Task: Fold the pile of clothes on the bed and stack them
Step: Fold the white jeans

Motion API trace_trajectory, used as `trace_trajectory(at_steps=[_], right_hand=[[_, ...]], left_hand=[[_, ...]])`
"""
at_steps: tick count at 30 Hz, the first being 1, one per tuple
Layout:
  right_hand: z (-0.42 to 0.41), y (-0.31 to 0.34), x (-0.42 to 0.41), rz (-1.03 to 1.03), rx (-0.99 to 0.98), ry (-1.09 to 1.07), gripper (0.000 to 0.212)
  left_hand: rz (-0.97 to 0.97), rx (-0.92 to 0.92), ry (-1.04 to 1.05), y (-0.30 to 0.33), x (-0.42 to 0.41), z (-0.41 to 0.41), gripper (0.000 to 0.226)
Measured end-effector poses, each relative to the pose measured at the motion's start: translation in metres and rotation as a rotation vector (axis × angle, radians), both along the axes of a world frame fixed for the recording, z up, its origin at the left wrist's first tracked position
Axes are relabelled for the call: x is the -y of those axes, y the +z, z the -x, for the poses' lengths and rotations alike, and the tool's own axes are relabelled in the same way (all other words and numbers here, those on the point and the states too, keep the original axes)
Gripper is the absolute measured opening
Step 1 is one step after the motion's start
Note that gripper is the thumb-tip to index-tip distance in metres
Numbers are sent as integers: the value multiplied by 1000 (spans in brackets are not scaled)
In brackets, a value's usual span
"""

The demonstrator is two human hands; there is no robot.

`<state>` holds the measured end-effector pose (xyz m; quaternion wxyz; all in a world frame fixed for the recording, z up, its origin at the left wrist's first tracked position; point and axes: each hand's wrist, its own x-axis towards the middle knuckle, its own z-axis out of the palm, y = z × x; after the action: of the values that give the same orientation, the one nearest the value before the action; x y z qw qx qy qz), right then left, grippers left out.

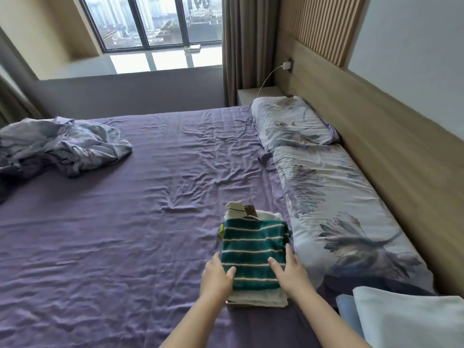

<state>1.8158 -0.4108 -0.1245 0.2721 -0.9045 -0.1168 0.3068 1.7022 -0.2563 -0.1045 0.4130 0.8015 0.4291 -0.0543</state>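
Stacking step nearing its end, by my reading: the green striped shirt (253, 252) is lying folded on top of the stack (258, 298) at lower centre of the frame, beside the long floral pillow (334, 197). Left hand (217, 275) and right hand (291, 271) are resting on the shirt's near corners, fingers straight, gripping nothing. Next move probably calls for squaring edges

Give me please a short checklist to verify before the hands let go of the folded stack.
1. Striped top lies flat on the stack: ok.
2. Left hand and right hand rest at its sides, fingers straight: ok.
3. Stack edges aligned: not ok, white piece sticks out behind.
4. Stack clear of long pillow: ok.
5. Crumpled bedding holds more clothes: cannot tell.
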Motion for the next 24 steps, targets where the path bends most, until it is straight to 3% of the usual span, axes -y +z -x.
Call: trace_trajectory(at_steps=[3, 7, 12, 15, 18, 21, 24], right_hand=[[-14, -37, -22, 9, -36, -84, 87], [-26, -75, -27, -39, -100, -106, 87], [-41, -92, -23, -360, -307, -247, 52], [-47, -101, -21, -407, -470, -315, 68], [-50, -113, -16, -461, -590, -393, 85], [-54, -117, -13, -480, -668, -434, 90], [-57, -119, -10, -490, -737, -466, 90]], left_hand=[[67, -43, 40, -32, -18, -29, 82], [232, -83, 93, -73, -33, -48, 86], [532, -21, 142, -116, -44, -51, 105], [714, 46, 243, -132, -45, -51, 123], [723, 64, 318, -145, -46, -50, 129], [712, 71, 370, -152, -45, -49, 138], [897, 99, 420, -150, -45, -46, 138]])
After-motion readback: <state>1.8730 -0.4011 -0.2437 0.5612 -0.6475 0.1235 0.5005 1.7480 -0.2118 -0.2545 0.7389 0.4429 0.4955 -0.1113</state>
